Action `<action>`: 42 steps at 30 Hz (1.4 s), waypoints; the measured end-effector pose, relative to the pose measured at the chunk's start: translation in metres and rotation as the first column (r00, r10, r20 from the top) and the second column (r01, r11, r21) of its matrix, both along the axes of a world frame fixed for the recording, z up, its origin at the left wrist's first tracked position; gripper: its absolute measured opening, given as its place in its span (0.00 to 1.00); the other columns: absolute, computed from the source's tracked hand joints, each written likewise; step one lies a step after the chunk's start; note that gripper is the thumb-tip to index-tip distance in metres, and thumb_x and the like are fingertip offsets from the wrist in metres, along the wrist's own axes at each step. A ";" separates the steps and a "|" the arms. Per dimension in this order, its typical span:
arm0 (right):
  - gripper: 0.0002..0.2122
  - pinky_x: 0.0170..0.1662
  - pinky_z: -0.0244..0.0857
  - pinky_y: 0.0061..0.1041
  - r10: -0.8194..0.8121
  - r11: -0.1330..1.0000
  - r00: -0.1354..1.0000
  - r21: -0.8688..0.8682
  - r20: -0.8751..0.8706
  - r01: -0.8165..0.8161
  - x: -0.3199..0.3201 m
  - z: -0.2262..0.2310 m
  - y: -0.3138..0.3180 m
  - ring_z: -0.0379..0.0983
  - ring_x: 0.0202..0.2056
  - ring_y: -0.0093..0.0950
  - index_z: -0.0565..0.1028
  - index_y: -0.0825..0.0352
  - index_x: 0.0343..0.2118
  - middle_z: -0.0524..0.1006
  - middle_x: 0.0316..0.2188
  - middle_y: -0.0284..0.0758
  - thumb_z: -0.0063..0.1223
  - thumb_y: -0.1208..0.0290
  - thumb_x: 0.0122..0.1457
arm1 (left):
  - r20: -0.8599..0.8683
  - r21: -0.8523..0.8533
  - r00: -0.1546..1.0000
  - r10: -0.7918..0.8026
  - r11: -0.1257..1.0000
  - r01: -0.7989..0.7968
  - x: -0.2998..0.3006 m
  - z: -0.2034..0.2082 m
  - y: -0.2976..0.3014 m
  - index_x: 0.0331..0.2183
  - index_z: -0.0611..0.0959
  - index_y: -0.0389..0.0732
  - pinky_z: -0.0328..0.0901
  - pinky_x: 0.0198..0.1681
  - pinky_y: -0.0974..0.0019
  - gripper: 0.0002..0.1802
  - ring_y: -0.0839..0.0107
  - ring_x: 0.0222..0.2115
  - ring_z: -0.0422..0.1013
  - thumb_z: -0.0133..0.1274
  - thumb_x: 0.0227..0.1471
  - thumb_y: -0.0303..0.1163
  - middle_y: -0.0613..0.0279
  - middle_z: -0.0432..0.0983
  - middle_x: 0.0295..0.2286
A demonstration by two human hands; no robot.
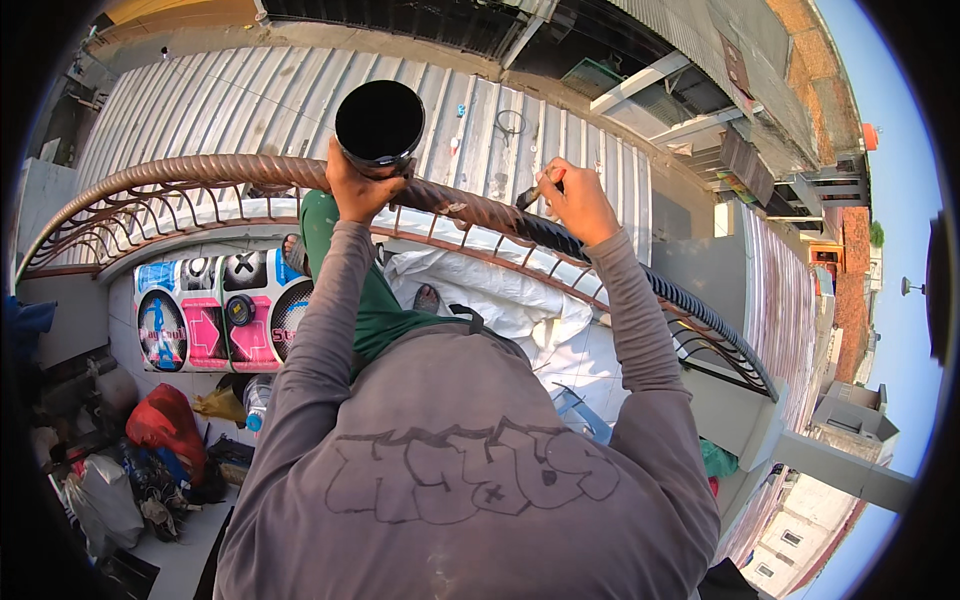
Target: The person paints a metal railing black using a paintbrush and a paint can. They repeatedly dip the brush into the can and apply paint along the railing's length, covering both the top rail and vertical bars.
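Note:
A round cup of glossy black liquid, which looks like paint (pixel 374 158), sits in my left hand (pixel 362 186), the fingers wrapped round its lower part just above the railing. In my right hand (pixel 582 205) I pinch a small paintbrush (pixel 527 198) with dark bristles; a bit of red shows between the fingers. Its tip points left, close over the rail and apart from the cup. The curved, twisted metal railing (pixel 250 168) is rusty brown on the left and middle. Toward the right its top bar turns glossy black (pixel 690 296), beginning just below the brush.
Beyond the railing lies a corrugated metal roof (pixel 240 100). White sheeting (pixel 500 290) covers the floor near my sandalled feet. To the left stand a printed panel with pink arrows (pixel 225 310), a plastic bottle (pixel 257 398) and a red bag (pixel 168 430) among clutter.

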State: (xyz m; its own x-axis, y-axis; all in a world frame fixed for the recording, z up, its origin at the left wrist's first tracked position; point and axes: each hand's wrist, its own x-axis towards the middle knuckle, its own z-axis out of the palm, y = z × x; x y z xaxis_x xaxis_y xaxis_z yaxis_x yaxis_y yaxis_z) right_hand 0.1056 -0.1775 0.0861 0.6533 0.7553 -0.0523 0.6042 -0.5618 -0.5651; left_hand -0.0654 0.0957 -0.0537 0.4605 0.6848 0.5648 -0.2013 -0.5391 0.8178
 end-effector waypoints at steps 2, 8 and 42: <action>0.10 0.26 0.66 0.33 0.021 0.999 1.000 0.035 0.007 -0.021 -0.024 0.014 -0.021 0.77 0.20 0.34 0.73 0.73 0.29 0.75 0.16 0.42 0.54 0.71 0.63 | -0.017 -0.002 1.000 0.020 1.000 -0.020 0.000 0.001 -0.002 0.46 0.72 0.36 0.71 0.45 0.59 0.45 0.58 0.39 0.76 0.72 0.20 0.34 0.54 0.76 0.39; 0.10 0.21 0.66 0.28 -0.089 0.995 0.939 -0.072 -0.333 0.069 -0.005 0.033 -0.038 0.76 0.17 0.29 0.74 0.73 0.29 0.75 0.16 0.38 0.53 0.71 0.63 | -0.038 0.034 0.996 0.079 0.996 -0.078 0.000 0.005 -0.004 0.54 0.72 0.37 0.68 0.51 0.54 0.53 0.50 0.45 0.73 0.74 0.20 0.38 0.49 0.73 0.44; 0.09 0.28 0.68 0.32 0.177 0.980 0.963 0.050 0.201 -0.191 -0.067 0.002 -0.050 0.78 0.25 0.41 0.72 0.70 0.33 0.77 0.23 0.43 0.54 0.69 0.65 | -0.008 0.064 0.996 0.090 0.994 -0.090 0.000 0.007 -0.004 0.53 0.72 0.34 0.66 0.54 0.53 0.56 0.46 0.48 0.72 0.76 0.17 0.39 0.47 0.73 0.45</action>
State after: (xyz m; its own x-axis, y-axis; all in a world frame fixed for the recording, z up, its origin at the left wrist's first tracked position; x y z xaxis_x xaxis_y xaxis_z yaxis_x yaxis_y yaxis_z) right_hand 0.0383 -0.2276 0.0877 0.4952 0.8607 0.1182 0.7957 -0.3948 -0.4594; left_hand -0.0658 0.0921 -0.0468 0.4053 0.6864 0.6038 -0.1406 -0.6058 0.7831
